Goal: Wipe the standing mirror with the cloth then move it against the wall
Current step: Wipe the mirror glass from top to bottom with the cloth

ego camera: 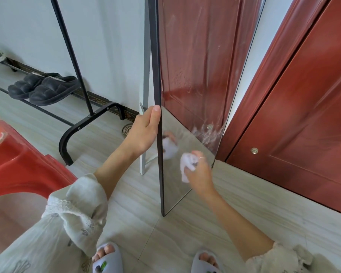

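Note:
The standing mirror (193, 79) has a thin black frame and stands upright on the pale floor, its glass reflecting the red door and streaked with smears. My left hand (144, 133) grips the mirror's near left edge, thumb pointing up along the frame. My right hand (200, 172) holds a crumpled white cloth (187, 164) pressed against the lower part of the glass. The cloth's reflection shows just left of it. The mirror's white rear stand leg (144, 115) reaches the floor behind the frame.
A black clothes rack (75, 127) stands left of the mirror by the white wall (98, 36), with dark slippers (45, 87) on its lower rail. A red plastic stool (14, 162) is at the left. A red door (303, 115) fills the right. My feet (106, 259) stand close to the mirror's base.

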`<state>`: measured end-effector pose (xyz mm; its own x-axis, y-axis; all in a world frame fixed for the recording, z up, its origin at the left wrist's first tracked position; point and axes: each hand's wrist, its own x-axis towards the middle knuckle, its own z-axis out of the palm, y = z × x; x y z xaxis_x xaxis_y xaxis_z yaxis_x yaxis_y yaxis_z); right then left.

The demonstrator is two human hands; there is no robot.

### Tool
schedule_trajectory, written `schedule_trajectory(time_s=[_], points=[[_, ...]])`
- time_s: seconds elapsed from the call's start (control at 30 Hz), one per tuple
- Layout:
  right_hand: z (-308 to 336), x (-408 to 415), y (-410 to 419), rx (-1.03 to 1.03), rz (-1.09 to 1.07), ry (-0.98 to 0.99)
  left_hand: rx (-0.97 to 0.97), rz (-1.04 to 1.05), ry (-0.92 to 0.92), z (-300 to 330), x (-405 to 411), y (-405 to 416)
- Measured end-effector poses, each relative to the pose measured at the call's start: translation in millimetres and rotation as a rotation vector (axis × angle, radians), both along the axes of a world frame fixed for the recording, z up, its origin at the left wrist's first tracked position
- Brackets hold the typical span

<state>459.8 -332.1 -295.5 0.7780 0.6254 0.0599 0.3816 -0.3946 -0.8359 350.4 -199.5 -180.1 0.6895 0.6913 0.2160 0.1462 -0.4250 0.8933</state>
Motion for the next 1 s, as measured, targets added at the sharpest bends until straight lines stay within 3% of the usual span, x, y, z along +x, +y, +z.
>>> schedule_trajectory(time_s=[0.1,0.27,0.4,0.57,0.77,0.83,1.0], points=[[47,11,8,0.340,-0.344,0.333,0.037,-0.018,0.000,-6,0,-2],[98,3,30,0.709,-0.277,0.467,-0.040,0.012,-0.049,-3,1,-13],[71,-14,52,0.601,-0.251,0.329,-0.026,0.027,-0.022,-5,2,-11],[-5,-15,42,0.508,-0.366,0.565,0.061,0.046,-0.019,-13,5,-6],[-59,9,17,0.044,-0.388,0.758,0.092,0.101,-0.052,-20,9,-9],[-52,21,11,0.097,-0.425,0.741,0.104,0.125,-0.071,-22,11,-12],[31,45,19,0.540,-0.405,0.535,0.089,0.206,-0.116,-24,17,-19]])
